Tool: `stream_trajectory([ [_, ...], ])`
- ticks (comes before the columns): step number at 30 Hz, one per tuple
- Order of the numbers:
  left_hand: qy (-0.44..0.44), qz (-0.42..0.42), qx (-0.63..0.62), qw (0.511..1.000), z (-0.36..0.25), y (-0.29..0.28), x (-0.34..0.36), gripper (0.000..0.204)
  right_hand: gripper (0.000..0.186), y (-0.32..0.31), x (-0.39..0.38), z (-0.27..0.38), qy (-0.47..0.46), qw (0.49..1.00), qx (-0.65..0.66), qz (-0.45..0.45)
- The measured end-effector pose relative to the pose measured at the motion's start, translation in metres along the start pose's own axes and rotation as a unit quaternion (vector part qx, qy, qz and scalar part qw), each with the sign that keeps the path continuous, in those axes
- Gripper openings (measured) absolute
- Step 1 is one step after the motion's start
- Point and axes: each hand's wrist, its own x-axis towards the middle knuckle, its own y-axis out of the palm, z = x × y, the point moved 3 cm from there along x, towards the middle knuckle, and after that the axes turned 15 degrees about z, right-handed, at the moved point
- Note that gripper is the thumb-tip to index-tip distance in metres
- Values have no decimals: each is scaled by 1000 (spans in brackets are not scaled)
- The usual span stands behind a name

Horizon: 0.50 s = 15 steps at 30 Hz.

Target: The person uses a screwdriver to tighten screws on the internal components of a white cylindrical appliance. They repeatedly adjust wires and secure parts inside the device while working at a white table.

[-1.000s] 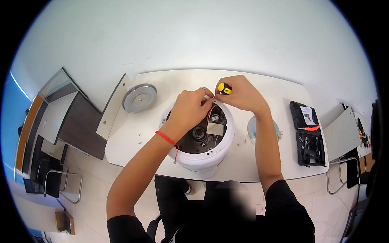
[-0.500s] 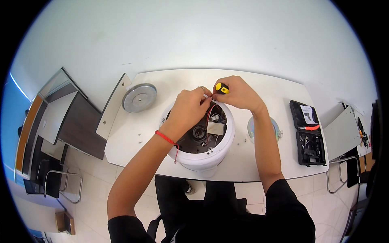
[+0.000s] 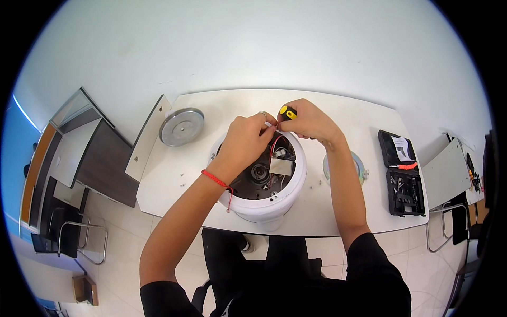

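My right hand [image 3: 309, 120] is wrapped around a yellow-and-black tool [image 3: 289, 113] at the far rim of the white pot [image 3: 253, 210], which stands uncovered on the table [image 3: 222, 103] before me. My left hand [image 3: 244, 138] bends its fingers to that rim, beside my right; I cannot tell what they grip.

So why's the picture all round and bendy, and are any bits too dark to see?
In the head view, the fisheye lens leaves black corners and bows the edges of the white table; in the head view, the black trousers and black shirt nearly melt together; in the head view, the inside of the white appliance looks dim.
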Motion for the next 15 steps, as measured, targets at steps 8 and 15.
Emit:
stream_trajectory([
  [8, 13, -6, 10, 1000, -3, -1, -1, 19, 15, 2, 1, -1, -7, 1000, 23, 2],
  [15, 18, -7, 9, 1000, 0, 1, 0, 20, 21, 1, 3, 0, -2, 1000, -15, -27],
])
